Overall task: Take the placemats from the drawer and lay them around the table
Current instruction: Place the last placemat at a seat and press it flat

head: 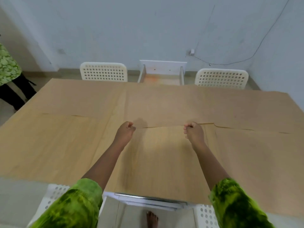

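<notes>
Several tan placemats cover the light wooden table (113, 122). The near middle placemat (164, 162) lies flat in front of me. My left hand (125, 132) and my right hand (194, 132) are closed in pinches on its far edge, one near each far corner. Other placemats lie at the near left (49, 142), near right (256, 158), far left (82, 97) and far right (205, 106). A white drawer (162, 66) stands open beyond the table's far edge; no placemats show inside it. Another white drawer (148, 199) with a metal handle is under the near edge.
White perforated chairs stand at the far left (103, 71) and far right (221, 78), and two more at the near left (54, 195) and near right (205, 214). A person in a green top (8, 68) stands at the left. My bare foot (152, 218) is below.
</notes>
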Motion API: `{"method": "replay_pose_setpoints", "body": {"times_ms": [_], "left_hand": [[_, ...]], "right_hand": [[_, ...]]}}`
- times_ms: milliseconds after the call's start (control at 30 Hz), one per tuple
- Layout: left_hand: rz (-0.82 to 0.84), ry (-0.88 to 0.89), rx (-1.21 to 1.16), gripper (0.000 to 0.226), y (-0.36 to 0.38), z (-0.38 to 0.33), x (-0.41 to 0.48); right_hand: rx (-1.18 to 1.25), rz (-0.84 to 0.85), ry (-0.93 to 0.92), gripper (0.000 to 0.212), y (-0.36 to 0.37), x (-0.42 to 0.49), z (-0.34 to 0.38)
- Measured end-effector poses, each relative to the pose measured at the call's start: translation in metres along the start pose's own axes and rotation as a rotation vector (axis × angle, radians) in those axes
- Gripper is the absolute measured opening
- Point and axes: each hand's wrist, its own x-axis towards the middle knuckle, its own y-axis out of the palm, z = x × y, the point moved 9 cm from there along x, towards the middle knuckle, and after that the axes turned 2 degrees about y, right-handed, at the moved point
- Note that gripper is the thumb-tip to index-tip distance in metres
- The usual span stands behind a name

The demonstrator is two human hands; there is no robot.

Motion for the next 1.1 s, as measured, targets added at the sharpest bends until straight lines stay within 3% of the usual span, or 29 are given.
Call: {"method": "replay_pose_setpoints", "body": {"times_ms": [200,333,467,600,667,767,867,1100], "left_hand": [[-0.078,-0.234,0.043,0.053,0.001,0.028,0.063],[-0.103,-0.349,-0.009,0.062,-0.001,0.033,0.092],[-0.149,-0.466,-0.213,0.06,-0.006,0.034,0.11],[-0.077,-0.473,-0.333,0.044,0.0,0.029,0.124],[-0.042,-0.462,-0.312,0.037,0.001,0.027,0.13],[-0.053,-0.417,-0.217,0.007,-0.005,0.023,0.132],[-0.068,-0.344,-0.088,0.015,-0.019,0.03,0.136],[0.037,-0.476,0.099,0.037,-0.063,0.066,0.12]], "right_hand": [[-0.282,-0.056,-0.011,0.027,0.003,0.052,0.009],[-0.434,-0.003,-0.064,0.039,0.015,0.065,0.01],[-0.629,0.027,-0.119,0.039,0.025,0.073,0.014],[-0.704,-0.02,-0.138,0.031,0.026,0.078,0.017],[-0.704,-0.033,-0.132,0.029,0.026,0.079,0.017],[-0.725,-0.034,-0.123,0.028,0.029,0.08,0.019],[-0.729,-0.044,-0.087,0.025,0.032,0.08,0.021],[-0.791,-0.194,0.124,0.038,0.0,0.089,0.019]]}}
